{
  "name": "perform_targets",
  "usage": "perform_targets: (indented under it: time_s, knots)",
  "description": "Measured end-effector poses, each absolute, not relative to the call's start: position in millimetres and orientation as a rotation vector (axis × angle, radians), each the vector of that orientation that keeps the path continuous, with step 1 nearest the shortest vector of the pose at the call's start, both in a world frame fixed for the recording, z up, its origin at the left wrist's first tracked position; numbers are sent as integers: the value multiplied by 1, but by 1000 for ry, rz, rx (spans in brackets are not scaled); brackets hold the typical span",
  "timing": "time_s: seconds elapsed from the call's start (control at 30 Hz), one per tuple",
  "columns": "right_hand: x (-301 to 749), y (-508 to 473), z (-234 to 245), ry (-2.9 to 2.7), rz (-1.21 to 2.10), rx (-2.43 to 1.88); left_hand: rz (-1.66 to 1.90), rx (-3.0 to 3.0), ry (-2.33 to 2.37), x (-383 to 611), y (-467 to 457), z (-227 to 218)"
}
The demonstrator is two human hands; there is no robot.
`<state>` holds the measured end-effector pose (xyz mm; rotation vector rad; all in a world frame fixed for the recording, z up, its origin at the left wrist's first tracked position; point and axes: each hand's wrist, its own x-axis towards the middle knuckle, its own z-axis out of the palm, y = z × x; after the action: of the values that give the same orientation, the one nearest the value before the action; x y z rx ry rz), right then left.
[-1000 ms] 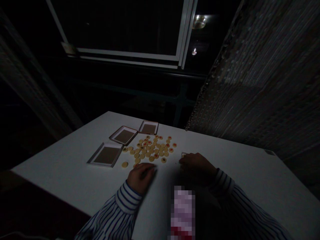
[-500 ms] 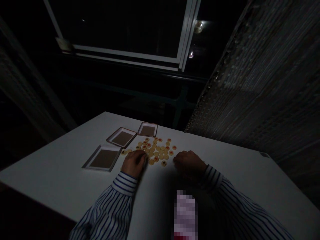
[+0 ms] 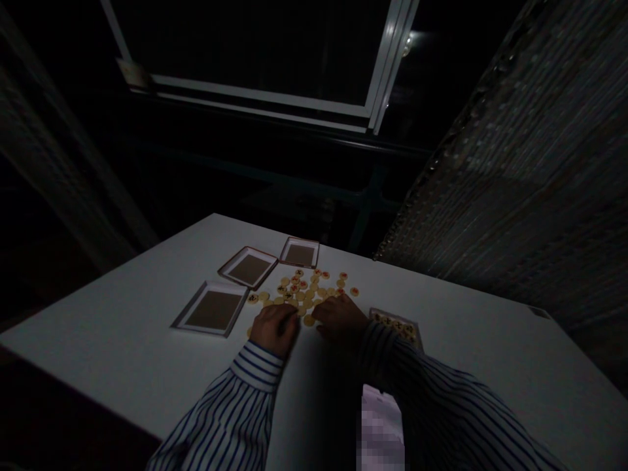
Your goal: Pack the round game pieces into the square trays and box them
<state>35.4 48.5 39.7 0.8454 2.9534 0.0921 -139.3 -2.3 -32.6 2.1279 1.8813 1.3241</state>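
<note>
Round wooden Chinese chess pieces (image 3: 301,297) lie loosely spread on the white table, some showing red or black characters, others blank side up. At the near left edge of the spread, my left hand (image 3: 275,329) rests with curled, closed fingers; whatever is in them is hidden. My right hand (image 3: 341,319) reaches over the right part of the spread, its bent fingers down among the pieces and closed, their tips too dark to make out. Beside my right wrist sits a shallow box (image 3: 416,325) holding rows of pieces with characters, partly covered by my sleeve.
Three shallow open trays or lids stand left of and behind the pieces: a near one (image 3: 213,311), a middle one (image 3: 248,267) and a far one (image 3: 299,252). A pale, pixelated object (image 3: 383,425) is at the table's near side. A bead curtain (image 3: 471,163) hangs at the right.
My right hand has moved left onto the pieces, uncovering the box of pieces at the right. My left hand stays by the near left edge. The view has shifted slightly.
</note>
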Motion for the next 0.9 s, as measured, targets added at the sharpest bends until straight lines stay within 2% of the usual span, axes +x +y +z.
perform_targets:
  time_s: [0.3, 0.9]
  knots:
    - [15, 49, 19, 3007, 271, 836, 1321, 2076, 1943, -138, -1, -35]
    - [15, 46, 25, 2996, 204, 860, 1349, 2055, 1909, -135, -5, -28]
